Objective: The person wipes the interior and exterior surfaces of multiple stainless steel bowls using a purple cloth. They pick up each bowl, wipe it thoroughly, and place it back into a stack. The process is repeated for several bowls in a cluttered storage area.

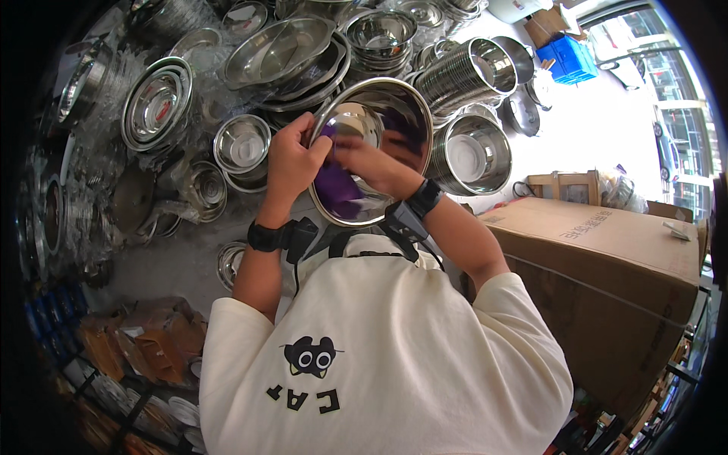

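Observation:
A large shiny stainless steel bowl (412,114) is tilted in front of my chest, its inside facing me. My left hand (296,156) grips its rim on the left side, thumb towards the inside. Inside the bowl is my right hand (367,162), blurred, its fingertips close to my left thumb and at a purple cloth (338,190). The cloth hangs against the bowl's inner wall below both hands. Whether my right fingers are closed on it is hard to tell. Reflections of the hand and cloth show in the polished metal.
Divided steel pans (278,54) and stacked bowls (381,34) stand just beyond. Stacked steel pots (478,156) are at the right, nested bowls (242,145) at the left. A large cardboard box (597,239) stands near my right elbow; a blue crate (569,60) lies farther off.

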